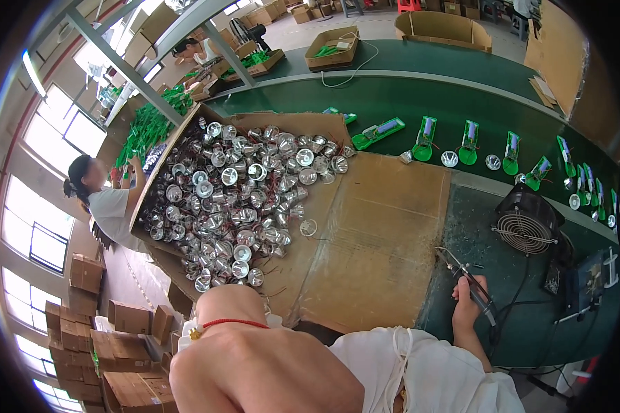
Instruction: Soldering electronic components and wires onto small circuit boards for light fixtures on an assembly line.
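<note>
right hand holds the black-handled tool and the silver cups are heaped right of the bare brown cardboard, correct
No, the head view shows the silver cups heaped left of the bare brown cardboard; the right hand does hold the black-handled tool.

Held slantwise in the right hand (466, 304): a soldering iron (484, 304), dark-handled, its slim metal tip aimed forward and to the left, near the right edge of a flat cardboard sheet (393, 241); perhaps just clear of the tabletop (530, 347), though hard to tell from above. Beyond the left hand (231, 303), heaped in a cardboard box (295, 121): shiny silver lamp cups (234, 186), tumbled at all angles, some mouth up, some sideways, with thin reddish wires among them.
</note>
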Motion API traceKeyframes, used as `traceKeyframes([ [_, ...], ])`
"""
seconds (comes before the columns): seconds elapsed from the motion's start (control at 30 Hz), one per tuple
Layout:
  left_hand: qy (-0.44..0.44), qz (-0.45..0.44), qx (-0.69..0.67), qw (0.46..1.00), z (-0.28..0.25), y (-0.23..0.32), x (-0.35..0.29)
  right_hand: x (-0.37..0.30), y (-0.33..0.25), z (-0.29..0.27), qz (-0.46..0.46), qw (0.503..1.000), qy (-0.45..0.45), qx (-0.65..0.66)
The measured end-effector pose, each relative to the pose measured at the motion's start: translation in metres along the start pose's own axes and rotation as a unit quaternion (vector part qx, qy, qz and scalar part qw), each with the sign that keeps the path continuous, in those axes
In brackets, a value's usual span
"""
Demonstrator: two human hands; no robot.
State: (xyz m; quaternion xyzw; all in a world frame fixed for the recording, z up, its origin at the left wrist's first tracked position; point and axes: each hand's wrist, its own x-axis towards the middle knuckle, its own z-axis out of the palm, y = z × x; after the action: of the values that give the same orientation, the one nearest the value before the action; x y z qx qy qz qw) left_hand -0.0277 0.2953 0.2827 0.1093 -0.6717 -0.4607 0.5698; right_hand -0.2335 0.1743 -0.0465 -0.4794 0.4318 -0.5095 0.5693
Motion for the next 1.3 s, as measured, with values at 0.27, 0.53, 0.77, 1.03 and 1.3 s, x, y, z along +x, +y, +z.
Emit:
traceKeyframes([
  [0.27, -0.066, 0.021, 0.025, 0.997, 0.002, 0.017, -0.014, 0.0, -0.002, 0.004, -0.008, 1.0, -0.001, -0.004],
  [0.53, -0.083, -0.108, 0.206, 0.969, -0.034, 0.004, -0.066, 0.0, -0.002, 0.002, 0.001, 1.0, 0.014, -0.016],
  [0.77, 0.163, -0.335, 0.718, 0.587, -0.023, -0.149, -0.221, -0.002, 0.002, 0.008, -0.005, 1.0, -0.008, -0.022],
  [1.03, 0.192, -0.336, 0.696, 0.605, -0.009, -0.197, -0.242, 0.001, 0.004, -0.003, -0.028, 0.998, -0.005, -0.047],
  [1.3, 0.196, -0.334, 0.698, 0.602, -0.009, -0.196, -0.245, 0.003, 0.003, 0.003, -0.024, 0.998, -0.01, -0.052],
])
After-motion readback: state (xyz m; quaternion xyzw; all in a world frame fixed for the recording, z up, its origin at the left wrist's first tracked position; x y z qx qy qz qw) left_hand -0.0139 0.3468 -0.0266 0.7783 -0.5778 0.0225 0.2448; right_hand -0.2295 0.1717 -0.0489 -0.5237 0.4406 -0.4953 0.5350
